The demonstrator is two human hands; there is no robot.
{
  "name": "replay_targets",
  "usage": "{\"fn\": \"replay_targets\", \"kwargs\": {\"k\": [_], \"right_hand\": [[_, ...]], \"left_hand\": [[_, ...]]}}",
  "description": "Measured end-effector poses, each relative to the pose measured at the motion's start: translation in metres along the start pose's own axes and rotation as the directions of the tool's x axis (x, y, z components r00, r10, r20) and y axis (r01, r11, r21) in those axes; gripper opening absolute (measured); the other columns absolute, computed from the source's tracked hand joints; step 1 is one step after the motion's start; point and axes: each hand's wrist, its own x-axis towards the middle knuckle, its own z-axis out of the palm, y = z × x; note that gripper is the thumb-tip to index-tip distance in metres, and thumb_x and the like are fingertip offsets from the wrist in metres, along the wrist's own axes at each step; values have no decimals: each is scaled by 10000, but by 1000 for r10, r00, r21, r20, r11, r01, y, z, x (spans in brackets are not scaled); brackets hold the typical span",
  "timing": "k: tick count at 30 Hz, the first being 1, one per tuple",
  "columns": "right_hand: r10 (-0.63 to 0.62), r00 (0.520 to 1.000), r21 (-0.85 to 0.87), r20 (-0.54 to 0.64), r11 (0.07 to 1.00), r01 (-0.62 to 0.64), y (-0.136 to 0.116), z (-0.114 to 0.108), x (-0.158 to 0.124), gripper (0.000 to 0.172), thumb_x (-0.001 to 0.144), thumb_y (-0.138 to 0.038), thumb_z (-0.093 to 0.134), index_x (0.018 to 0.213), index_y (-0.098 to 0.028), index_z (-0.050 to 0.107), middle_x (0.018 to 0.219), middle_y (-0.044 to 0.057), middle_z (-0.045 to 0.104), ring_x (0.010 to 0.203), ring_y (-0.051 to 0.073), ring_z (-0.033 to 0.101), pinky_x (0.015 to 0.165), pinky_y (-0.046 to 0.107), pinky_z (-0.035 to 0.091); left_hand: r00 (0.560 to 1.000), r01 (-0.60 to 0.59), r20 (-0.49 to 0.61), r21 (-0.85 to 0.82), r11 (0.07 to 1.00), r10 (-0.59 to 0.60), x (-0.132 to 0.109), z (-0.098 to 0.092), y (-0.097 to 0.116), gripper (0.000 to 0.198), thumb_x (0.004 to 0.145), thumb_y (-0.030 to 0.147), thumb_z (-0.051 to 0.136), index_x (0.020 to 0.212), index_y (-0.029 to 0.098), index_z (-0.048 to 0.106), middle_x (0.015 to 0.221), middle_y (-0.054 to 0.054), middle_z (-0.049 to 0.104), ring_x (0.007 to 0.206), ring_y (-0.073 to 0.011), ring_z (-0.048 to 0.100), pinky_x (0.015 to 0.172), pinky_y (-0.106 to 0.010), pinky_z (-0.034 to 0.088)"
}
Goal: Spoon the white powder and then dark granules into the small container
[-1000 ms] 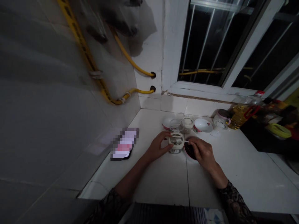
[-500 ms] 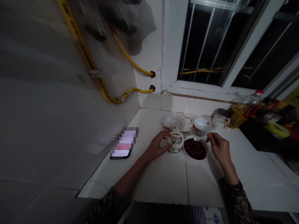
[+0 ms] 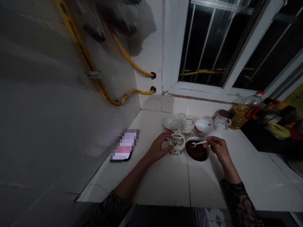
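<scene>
My left hand [image 3: 158, 147] is wrapped round a small white seasoning jar [image 3: 177, 144] that stands open on the white counter. Right of the jar sits a white bowl [image 3: 197, 151] filled with dark red chopped food. My right hand [image 3: 217, 147] pinches the handle of a small white spoon [image 3: 197, 143], whose head hovers over the bowl's middle. Both forearms wear dark patterned sleeves.
Behind the jar stand a clear lid [image 3: 178, 125], another small jar [image 3: 189, 124] and a white bowl [image 3: 203, 127]. A phone [image 3: 124, 145] lies at the left by the wall. An oil bottle [image 3: 243, 112] and a dark stove [image 3: 272, 138] fill the right. Yellow gas hoses [image 3: 101, 88] run along the wall.
My right hand drew the spoon from the jar to the right past the bowl's rim, then brought it back over the bowl. My left hand stayed on the jar.
</scene>
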Motion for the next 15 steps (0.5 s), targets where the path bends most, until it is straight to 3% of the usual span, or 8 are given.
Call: {"fn": "replay_targets", "kwargs": {"k": [7,15], "right_hand": [[79,996,110,38,990,-82,-2,1,2,335,547,-476,754,639,-169,657,483,43,666,334,57,264,359,227,150],[83,996,154,29,984,-86,-1,-2,4,328,533,-463,763,643,-170,665,498,46,667,332,60,278,359,232,150]], "left_hand": [[1000,-4,3,-3,1000,4,0,-1,3,280,866,328,643,1117,217,591,1232,-120,628,1172,-258,596,908,-384,534],[1000,-2,-2,-12,1000,2,0,0,1,286,866,330,645,1124,218,594,1256,-126,620,1177,-259,592,903,-383,537]]}}
